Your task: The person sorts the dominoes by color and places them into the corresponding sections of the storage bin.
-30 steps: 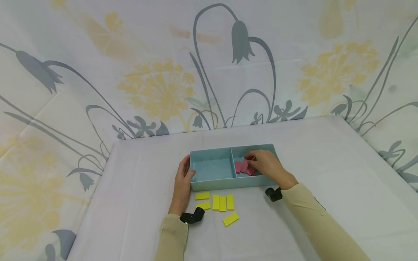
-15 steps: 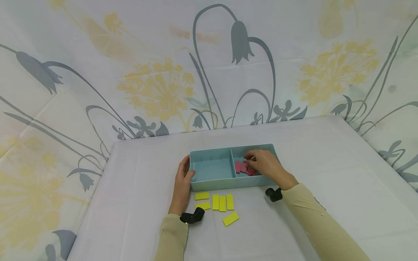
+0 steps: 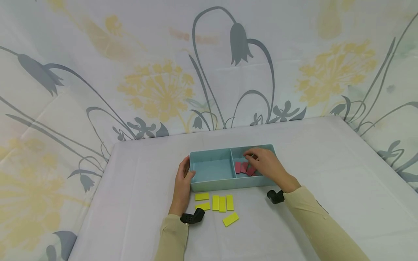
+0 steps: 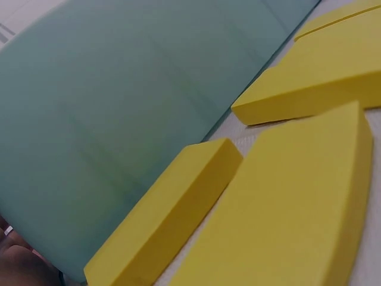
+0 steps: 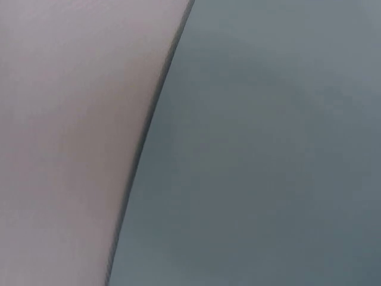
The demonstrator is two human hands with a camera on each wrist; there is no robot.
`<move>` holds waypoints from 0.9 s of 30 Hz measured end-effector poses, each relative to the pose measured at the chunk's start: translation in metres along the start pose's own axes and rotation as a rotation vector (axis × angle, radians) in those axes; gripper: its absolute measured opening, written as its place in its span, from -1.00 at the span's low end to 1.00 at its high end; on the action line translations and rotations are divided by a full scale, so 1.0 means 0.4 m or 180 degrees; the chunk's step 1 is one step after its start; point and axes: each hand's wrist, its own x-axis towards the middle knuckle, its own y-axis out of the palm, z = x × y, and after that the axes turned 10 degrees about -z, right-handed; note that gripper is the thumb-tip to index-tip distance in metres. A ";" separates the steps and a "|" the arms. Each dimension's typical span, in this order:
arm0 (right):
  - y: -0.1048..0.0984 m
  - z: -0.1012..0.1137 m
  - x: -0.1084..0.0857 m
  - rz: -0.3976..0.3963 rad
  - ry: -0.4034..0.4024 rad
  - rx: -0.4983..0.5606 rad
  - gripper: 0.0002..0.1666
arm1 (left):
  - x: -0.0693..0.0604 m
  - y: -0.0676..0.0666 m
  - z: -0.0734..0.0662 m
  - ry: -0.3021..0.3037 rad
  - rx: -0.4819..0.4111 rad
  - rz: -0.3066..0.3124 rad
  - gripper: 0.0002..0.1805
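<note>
A light blue box [image 3: 213, 185] with a divider stands on the table. My left hand [image 3: 180, 185] grips its left end, thumb over the rim and fingers along the outside. Over the right compartment, my right hand [image 3: 266, 163] hovers with fingers bent, and I see nothing clearly held in them. Below it, several dark pink tiles [image 3: 244, 167] lie on the compartment floor, some partly hidden by the hand. The left compartment [image 3: 213, 166] shows a bare floor. In the left wrist view, yellow tiles [image 4: 297, 196] lie close along the box's wall [image 4: 119, 107].
Several yellow tiles [image 3: 222, 203] lie on the white tablecloth [image 3: 137, 203] in front of the box, one set apart at an angle nearer me. A flower-patterned curtain [image 3: 156, 87] rises behind and at both sides of the table.
One second ago my right hand held a pink tile upright; it now lies among the others. My right fingers have lifted slightly from the tiles. The left hand stays on the box.
</note>
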 end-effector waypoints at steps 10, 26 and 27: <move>-0.030 0.016 -0.023 -0.0328 -0.0148 0.0046 -0.73 | 0.000 -0.001 0.000 0.0036 0.0016 0.0007 -0.44; -0.063 0.000 -0.100 -0.1162 0.0161 0.0539 -0.76 | -0.023 0.000 -0.061 -0.0019 -0.0009 0.0065 -0.44; -0.063 -0.001 -0.106 -0.1203 0.0213 0.0562 -0.76 | -0.023 0.001 -0.062 -0.0030 -0.0008 0.0061 -0.44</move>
